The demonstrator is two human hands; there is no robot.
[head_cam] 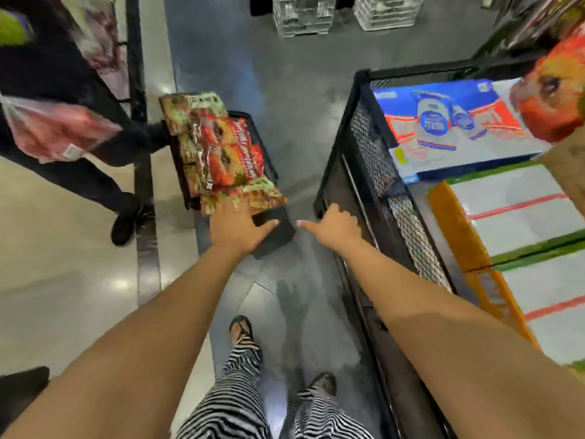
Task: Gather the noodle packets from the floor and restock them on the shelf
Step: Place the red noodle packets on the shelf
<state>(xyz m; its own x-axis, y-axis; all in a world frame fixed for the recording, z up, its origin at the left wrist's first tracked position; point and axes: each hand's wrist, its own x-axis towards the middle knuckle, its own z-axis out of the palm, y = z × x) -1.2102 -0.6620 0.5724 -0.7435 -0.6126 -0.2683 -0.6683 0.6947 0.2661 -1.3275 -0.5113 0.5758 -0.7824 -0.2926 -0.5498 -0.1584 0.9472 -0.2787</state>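
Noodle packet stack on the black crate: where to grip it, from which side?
Grip the noodle packet stack at its near short end, coming from the wearer's side, fingers under, thumb on top. The packets lie flat, long axis running away, and that end's corner juts past the black crate rim, right at the left hand. Another person's legs crowd the left side.

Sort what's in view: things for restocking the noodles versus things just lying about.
For the job:
noodle packets
black crate under them
left hand, at their near edge
right hand

Just about:
mesh cart
blue box and orange boxes in it
white crates
another person's shoe
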